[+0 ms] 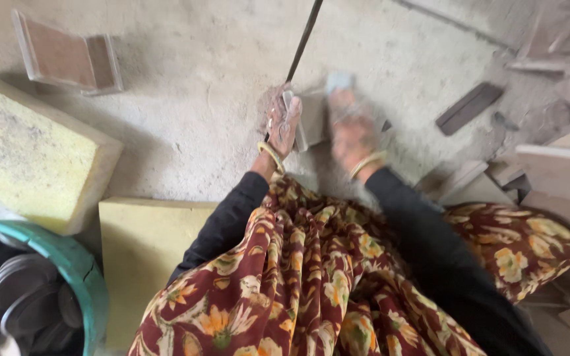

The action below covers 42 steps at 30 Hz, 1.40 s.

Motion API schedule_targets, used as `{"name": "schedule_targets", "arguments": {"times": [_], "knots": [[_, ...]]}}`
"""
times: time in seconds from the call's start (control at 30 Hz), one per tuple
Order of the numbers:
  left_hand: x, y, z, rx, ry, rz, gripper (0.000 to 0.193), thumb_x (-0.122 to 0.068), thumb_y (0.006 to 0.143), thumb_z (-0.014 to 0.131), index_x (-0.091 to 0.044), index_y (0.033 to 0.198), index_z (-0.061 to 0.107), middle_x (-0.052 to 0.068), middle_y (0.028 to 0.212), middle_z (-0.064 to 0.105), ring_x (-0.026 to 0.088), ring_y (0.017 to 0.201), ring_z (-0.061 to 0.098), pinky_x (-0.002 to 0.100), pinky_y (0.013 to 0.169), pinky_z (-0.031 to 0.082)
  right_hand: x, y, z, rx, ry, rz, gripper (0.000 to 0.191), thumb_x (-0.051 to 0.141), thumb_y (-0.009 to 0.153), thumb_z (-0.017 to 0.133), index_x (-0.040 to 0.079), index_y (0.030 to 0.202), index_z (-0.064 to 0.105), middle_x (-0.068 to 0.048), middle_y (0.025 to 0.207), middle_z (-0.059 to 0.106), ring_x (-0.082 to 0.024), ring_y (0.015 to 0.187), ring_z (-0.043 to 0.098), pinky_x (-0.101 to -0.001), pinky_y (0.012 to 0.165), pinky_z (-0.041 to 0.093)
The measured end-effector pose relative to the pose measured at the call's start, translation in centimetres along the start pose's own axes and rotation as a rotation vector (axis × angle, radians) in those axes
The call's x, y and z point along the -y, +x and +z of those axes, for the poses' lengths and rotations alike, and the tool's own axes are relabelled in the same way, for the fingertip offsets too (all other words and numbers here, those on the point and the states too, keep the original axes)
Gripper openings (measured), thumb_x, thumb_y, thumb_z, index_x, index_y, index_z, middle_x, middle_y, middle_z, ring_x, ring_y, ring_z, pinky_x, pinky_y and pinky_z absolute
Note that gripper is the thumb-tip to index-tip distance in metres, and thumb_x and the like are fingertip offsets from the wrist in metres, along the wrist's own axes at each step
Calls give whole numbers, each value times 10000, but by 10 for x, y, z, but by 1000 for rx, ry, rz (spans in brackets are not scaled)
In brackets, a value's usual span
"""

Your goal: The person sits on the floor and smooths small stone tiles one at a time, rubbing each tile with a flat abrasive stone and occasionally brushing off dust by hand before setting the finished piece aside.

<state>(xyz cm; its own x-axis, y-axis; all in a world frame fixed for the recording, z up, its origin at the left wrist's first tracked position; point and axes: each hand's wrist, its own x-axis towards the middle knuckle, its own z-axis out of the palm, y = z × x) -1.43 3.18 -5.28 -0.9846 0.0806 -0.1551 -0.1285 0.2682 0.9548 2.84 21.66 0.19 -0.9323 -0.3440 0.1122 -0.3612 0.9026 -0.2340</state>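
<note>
My left hand (284, 125) grips the left edge of a small flat wooden piece (311, 115) that lies on the dusty concrete floor. A thin dark rod (303, 41) runs from behind that hand up to the top of the view. My right hand (351, 128) is blurred with motion and presses a pale blue pad (339, 82) against the piece's right side. Both wrists carry yellow bangles, and black sleeves and a floral cloth cover my arms and lap.
Two thick yellow foam slabs (31, 155) lie at the left. A teal tub (77, 267) with several dark round discs stands at the lower left. A wooden block (67, 60) sits at the top left. Stacked wooden pieces (559, 175) crowd the right.
</note>
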Motion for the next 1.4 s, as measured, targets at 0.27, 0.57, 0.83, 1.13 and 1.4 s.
{"name": "schedule_targets", "arguments": {"times": [0.27,0.57,0.83,1.13,1.4], "knots": [[37,-12,13,28,88,-33,749,-574,1096,352,16,1552,277,282,1570,294,446,1498,242,520,1230,166,-8,21,13,133,-107,-100,400,132,896,555,98,1281,657,-73,1325,671,-184,1276,614,-412,1331,240],[3,-8,1,47,3,-177,957,-711,924,358,-17,1567,218,284,1526,342,441,1458,310,551,1196,242,14,0,20,378,126,215,438,77,1000,460,51,1437,462,-151,1482,517,-235,1104,669,-411,1240,376],[-11,-32,-8,78,135,52,1030,-744,939,517,55,1536,259,320,1521,370,458,1458,352,571,1234,267,-34,-7,27,-167,-236,-82,746,33,821,524,11,1551,374,-187,1552,461,-372,1274,652,-445,1136,397],[-5,-63,-6,158,66,-71,1026,-657,813,703,30,1463,307,235,1285,451,387,1205,480,531,1030,425,-41,-52,72,294,-58,44,506,27,1034,493,70,1530,407,-88,1610,439,-227,1319,484,-356,1040,565],[20,-76,29,4,127,81,1014,-596,811,796,3,1430,260,274,1346,340,441,1295,383,620,1055,369,-35,-43,35,-74,99,22,712,163,985,622,52,1610,301,-182,1675,270,-396,1544,252,-530,1208,433]]}}
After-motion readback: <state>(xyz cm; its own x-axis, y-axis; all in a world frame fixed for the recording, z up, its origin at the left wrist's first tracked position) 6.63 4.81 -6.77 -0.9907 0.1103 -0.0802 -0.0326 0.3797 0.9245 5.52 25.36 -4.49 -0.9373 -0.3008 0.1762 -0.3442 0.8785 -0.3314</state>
